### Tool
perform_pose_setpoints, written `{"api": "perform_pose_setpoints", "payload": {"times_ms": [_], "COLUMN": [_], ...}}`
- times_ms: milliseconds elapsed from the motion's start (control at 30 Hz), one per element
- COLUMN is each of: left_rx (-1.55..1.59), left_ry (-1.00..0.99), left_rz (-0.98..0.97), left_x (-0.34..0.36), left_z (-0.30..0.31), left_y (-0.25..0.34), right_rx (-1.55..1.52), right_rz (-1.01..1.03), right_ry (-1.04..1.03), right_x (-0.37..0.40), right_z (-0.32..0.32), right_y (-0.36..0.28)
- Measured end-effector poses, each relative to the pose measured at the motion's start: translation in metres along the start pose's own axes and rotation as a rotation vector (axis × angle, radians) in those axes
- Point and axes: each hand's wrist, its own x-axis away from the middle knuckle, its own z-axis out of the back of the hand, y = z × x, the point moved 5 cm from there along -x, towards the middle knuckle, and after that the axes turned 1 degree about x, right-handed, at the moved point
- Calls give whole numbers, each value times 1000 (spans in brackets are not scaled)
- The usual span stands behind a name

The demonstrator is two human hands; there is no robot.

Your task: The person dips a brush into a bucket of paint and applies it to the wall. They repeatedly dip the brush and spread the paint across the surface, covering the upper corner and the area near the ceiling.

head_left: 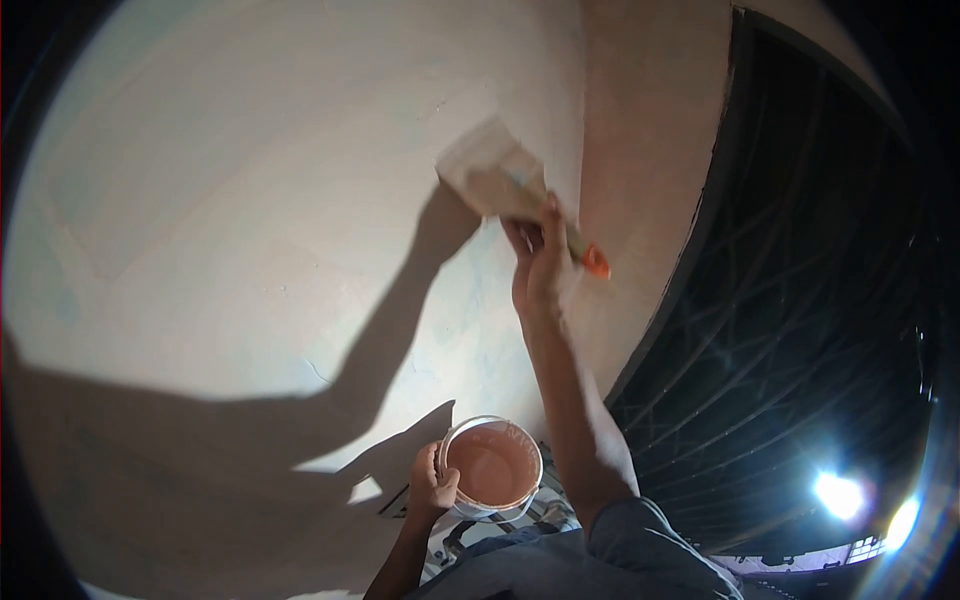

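Raised in front of the wall (330, 170), my right hand (540, 250) is closed around the handle of a wide paintbrush (495, 170). The brush head is blurred by motion and overlaps the wall in this view, its bristles pointing up and left. An orange tip (597, 262) shows at the handle's lower end. Lower down, my left hand (434, 482) grips the rim of a white bucket (538, 470), thumb over the edge. Pinkish-brown liquid (488, 468) fills part of the bucket.
To the right, past the wall corner (583, 120), stands a large dark panel (780, 300) with a grey frame. Bright lights (840, 495) glare at the lower right. Shadows of my arm and body fall across the wall.
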Motion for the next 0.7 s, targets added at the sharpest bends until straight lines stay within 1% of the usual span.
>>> {"api": "perform_pose_setpoints", "payload": {"times_ms": [33,67,100,133,167,200,267,300,333,367,400,433,467,500,533,567,600,633,667,700], "left_rx": [-19,-19,24,64,59,20,-18,-87,-154,-147,-164,-181,-178,-159,-139,-139,-102,-64,-63,-46], "left_ry": [6,-1,-6,-8,-12,-15,-25,-45,-66,-72,-79,-86,-89,-74,-59,-60,-54,-46,-43,-53], "left_rz": [37,45,217,385,388,373,354,249,145,141,118,93,93,65,40,43,50,57,61,71], "left_x": [0,0,1,1,2,0,-3,-6,-9,-10,-11,-12,-12,-11,-10,-8,-7,-7,-8,-9], "left_z": [-1,-2,-4,-6,-7,-8,-8,-8,-9,-10,-10,-10,-11,-10,-10,-10,-10,-9,-8,-7], "left_y": [-5,-5,-10,-15,-19,-27,-33,-29,-24,-27,-26,-24,-25,-23,-21,-20,-18,-16,-12,-6], "right_rx": [40,87,134,159,182,245,378,379,457,537,538,587,637,579,575,420,348,373,374,314], "right_rz": [-35,-72,-108,-150,-192,-203,-167,-158,-123,-88,-48,-7,85,182,241,230,236,203,198,225], "right_ry": [29,116,202,233,265,346,387,387,311,234,190,114,24,-1,-36,-32,-31,-84,-86,-115], "right_x": [10,26,43,55,67,75,76,69,55,41,27,13,-5,-14,-27,-34,-48,-55,-61,-66], "right_z": [35,69,104,137,163,179,181,172,154,136,112,76,57,24,4,-20,-29,-41,-48,-56], "right_y": [15,27,37,45,48,42,30,24,17,12,6,-8,-13,-30,-42,-56,-64,-73,-79,-85]}}
